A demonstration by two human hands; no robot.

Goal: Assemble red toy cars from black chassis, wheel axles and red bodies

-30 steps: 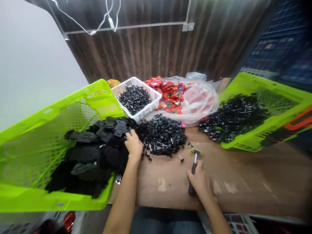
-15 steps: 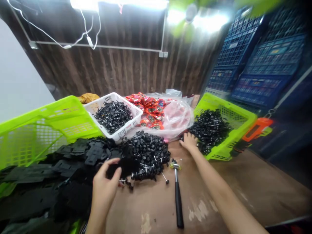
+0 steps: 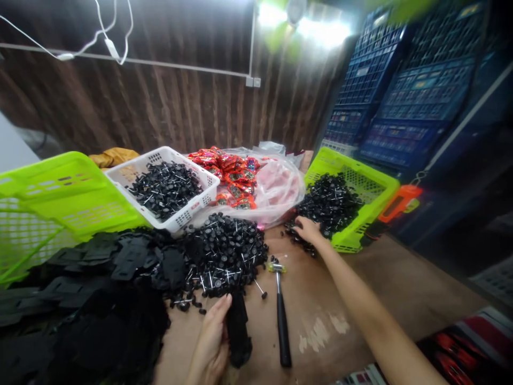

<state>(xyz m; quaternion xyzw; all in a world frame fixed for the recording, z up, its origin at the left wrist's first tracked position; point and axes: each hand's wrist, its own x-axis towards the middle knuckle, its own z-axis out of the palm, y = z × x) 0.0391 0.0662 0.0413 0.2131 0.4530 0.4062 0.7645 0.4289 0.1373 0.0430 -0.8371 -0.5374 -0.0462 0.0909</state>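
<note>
My left hand (image 3: 214, 334) grips a long black plastic plate (image 3: 239, 331) above the brown tabletop, thumb along its edge. Wheels on metal axles lie in a black pile (image 3: 230, 251) just beyond it. My right hand (image 3: 308, 231) reaches into small black parts (image 3: 331, 206) spilling from the tipped green basket (image 3: 360, 176). Its fingers are curled down among those parts, and what they pinch is hidden. Between my arms lies a hammer (image 3: 282, 326) with a black handle and a yellowish head. More flat black plastic plates (image 3: 132, 256) are heaped at the left.
A white basket (image 3: 184, 216) of black wheels and axles stands at the back left, beside a larger green basket (image 3: 80, 198). Red-wrapped packets (image 3: 236, 176) lie in clear plastic behind the pile. An orange tool (image 3: 401, 203) hangs at the right, before stacked blue crates (image 3: 401, 133).
My left hand has moved right and nearer, away from the plate heap, with a black plate now plainly in it. My right fingers have curled in, and several black parts now lie around them.
</note>
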